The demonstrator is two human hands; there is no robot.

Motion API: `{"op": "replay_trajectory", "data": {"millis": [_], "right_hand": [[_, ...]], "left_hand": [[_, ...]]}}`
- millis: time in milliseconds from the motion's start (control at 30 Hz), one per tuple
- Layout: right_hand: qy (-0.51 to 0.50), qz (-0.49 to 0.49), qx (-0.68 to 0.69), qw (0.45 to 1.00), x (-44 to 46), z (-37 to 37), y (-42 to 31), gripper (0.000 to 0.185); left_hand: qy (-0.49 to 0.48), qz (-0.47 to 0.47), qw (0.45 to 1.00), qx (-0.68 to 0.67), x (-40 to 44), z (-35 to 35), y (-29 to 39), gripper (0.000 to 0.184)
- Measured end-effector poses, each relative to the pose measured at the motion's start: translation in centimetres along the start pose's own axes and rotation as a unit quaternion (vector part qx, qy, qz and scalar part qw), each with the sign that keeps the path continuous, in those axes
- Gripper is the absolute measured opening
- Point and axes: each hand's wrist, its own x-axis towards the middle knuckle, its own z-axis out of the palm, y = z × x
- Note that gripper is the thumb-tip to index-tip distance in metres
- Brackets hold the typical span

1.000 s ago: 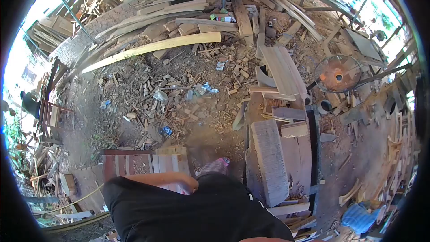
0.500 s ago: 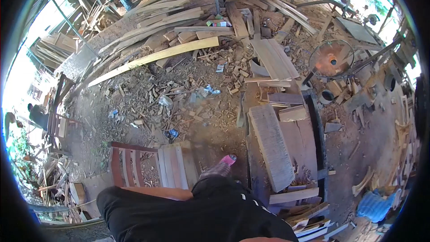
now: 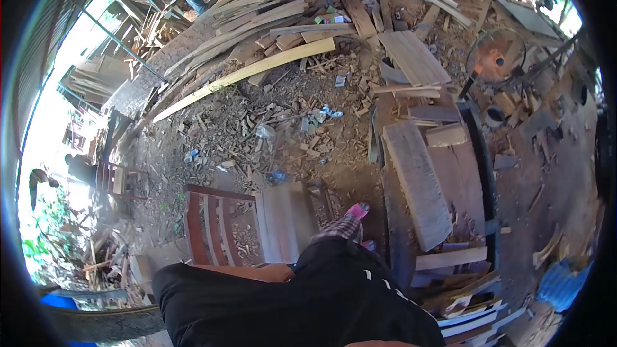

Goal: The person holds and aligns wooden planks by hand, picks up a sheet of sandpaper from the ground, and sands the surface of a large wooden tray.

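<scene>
My left hand [image 3: 277, 273] is low in the view, at the near edge of a wooden chair, against my black clothing. Its fingers are too small and partly hidden, so whether it grips the chair cannot be made out. The chair [image 3: 286, 222] has a reddish-brown slatted back on the left and a paler plank seat on the right. My right hand is out of view. Just right of the chair, a foot in a pink shoe [image 3: 358, 211] shows below a checked trouser leg.
Right of my feet, a thick rough board [image 3: 418, 183] lies on a long workbench [image 3: 459, 186]. A round metal fan-like object [image 3: 496, 56] stands beyond it. Wood scraps [image 3: 263, 106] litter the ground ahead, with a long pale plank [image 3: 247, 79] behind. A blue bundle [image 3: 563, 284] lies at the right.
The view has shifted, so the chair, bench and floor appear farther right. More of the chair's seat and legs shows. My left hand has stayed low beside the chair.
</scene>
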Motion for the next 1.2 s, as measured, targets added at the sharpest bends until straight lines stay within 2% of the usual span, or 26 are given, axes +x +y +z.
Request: {"op": "replay_trajectory", "data": {"millis": [67, 133, 200, 400, 500, 567, 600, 633, 667, 700, 733, 767, 800, 833, 867, 933, 967, 1033, 1100, 1200], "right_hand": [[0.003, 0.021, 0.006, 1.000, -1.6, 0.4, 1.1, 0.008], [0.009, 0.040, 0.014, 0.999, -3.3, 0.9, 1.9, 0.008], [0.014, 0.058, 0.020, 0.998, -5.0, 1.3, 2.7, 0.008], [0.011, 0.089, 0.037, 0.995, -9.1, 2.0, 3.8, 0.008], [-0.003, 0.092, 0.053, 0.994, -11.4, 1.6, 4.3, 0.009], [-0.014, 0.072, 0.074, 0.995, -14.3, 0.1, 4.1, 0.009], [-0.007, 0.040, 0.086, 0.996, -15.7, -1.1, 3.7, 0.009], [0.007, 0.001, 0.094, 0.996, -16.9, -2.5, 2.8, 0.009], [0.053, -0.055, 0.091, 0.993, -18.0, -4.3, 1.2, 0.009], [0.132, -0.113, 0.067, 0.982, -18.7, -5.9, -0.6, 0.009], [0.327, -0.078, -0.035, 0.941, -18.7, -8.3, -5.9, 0.013], [0.359, 0.005, -0.084, 0.930, -18.6, -11.4, -10.0, 0.013], [0.379, 0.091, -0.128, 0.912, -18.6, -14.6, -14.0, 0.013], [0.492, -0.127, -0.155, 0.847, -18.4, -16.0, -17.5, 0.013], [0.548, -0.153, -0.148, 0.809, -19.1, -16.9, -22.4, 0.015], [0.587, -0.304, -0.223, 0.717, -21.0, -19.1, -26.7, 0.021], [0.572, -0.364, -0.228, 0.699, -22.2, -19.9, -28.9, 0.030], [0.542, -0.474, -0.270, 0.639, -23.6, -20.9, -32.5, 0.029], [0.498, -0.561, -0.305, 0.587, -23.5, -21.1, -35.5, 0.029], [0.450, -0.625, -0.333, 0.544, -21.5, -20.8, -38.3, 0.029]], "left_hand": [[0.003, 0.003, 1.000, -0.002, -0.5, 0.8, -0.9, 0.031], [-0.024, 0.043, 0.999, 0.005, 1.2, 4.7, -5.7, 0.034], [-0.033, 0.044, 0.998, 0.013, 1.7, 6.7, -8.2, 0.033], [-0.111, 0.066, 0.990, -0.061, 0.3, -3.1, -0.4, 0.033], [-0.164, 0.098, 0.981, -0.031, 0.1, -7.4, 2.1, 0.032], [-0.110, 0.031, 0.993, 0.039, 1.4, -11.1, 1.9, 0.031], [-0.013, 0.019, 0.995, 0.099, 2.1, -13.2, 1.5, 0.027], [0.081, 0.037, 0.991, 0.104, 0.8, -16.6, 4.5, 0.027], [0.231, 0.060, 0.962, 0.135, -0.3, -19.2, 6.5, 0.030], [0.398, 0.145, 0.904, 0.060, -2.6, -20.7, 9.2, 0.019], [0.473, 0.186, 0.860, 0.038, -3.3, -22.3, 9.8, 0.020], [0.544, 0.227, 0.807, 0.018, -4.1, -23.8, 10.4, 0.024], [0.598, 0.252, 0.759, 0.054, -6.3, -25.0, 12.1, 0.028], [0.646, 0.276, 0.706, 0.090, -9.1, -26.1, 14.6, 0.033], [0.688, 0.314, 0.642, 0.123, -11.7, -26.7, 15.8, 0.034], [0.751, 0.362, 0.519, 0.188, -16.3, -26.7, 17.8, 0.046], [0.767, 0.385, 0.463, 0.222, -18.1, -26.5, 18.3, 0.046], [0.777, 0.425, 0.373, 0.277, -20.6, -25.6, 19.2, 0.045], [0.776, 0.444, 0.324, 0.309, -21.9, -25.1, 19.7, 0.045], [0.769, 0.462, 0.281, 0.341, -23.0, -24.5, 20.3, 0.045]]}}
